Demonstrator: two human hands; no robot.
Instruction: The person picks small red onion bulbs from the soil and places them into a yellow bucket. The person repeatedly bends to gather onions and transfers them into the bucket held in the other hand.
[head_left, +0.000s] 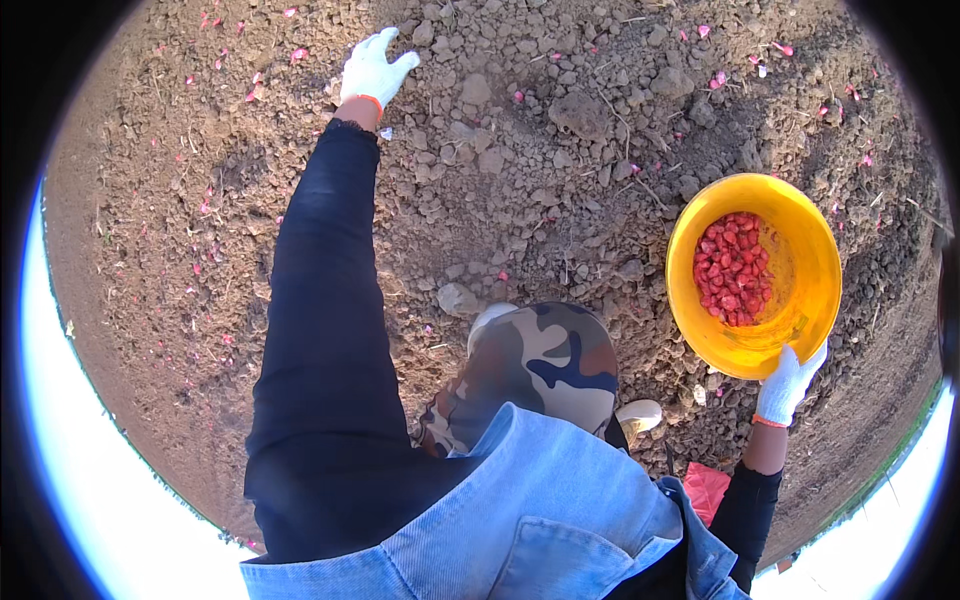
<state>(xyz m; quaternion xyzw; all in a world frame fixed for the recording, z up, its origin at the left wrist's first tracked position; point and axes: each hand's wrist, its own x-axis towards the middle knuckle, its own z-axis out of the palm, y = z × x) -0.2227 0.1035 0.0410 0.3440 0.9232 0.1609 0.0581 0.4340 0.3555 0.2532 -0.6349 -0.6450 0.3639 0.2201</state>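
Observation:
My left hand (376, 67), in a white knit glove with an orange cuff edge, reaches out at the upper left over the cloddy soil (510, 202). Its fingers are spread and nothing shows in them; the palm side is hidden. At the right, my right hand (789, 384), gloved the same way, grips the near rim of a yellow plastic bowl (810, 300). The bowl is tilted towards the camera. Small pink-red pieces, perhaps coated seeds or cloves, lie heaped (731, 270) on the left side of its inside.
Pink pieces (298, 55) lie scattered over the soil. Larger dirt clods (579, 115) sit at the upper middle. My knee in camouflage cloth (555, 360) and a light shoe (639, 415) are below. A red sheet-like thing (705, 487) lies near my right forearm.

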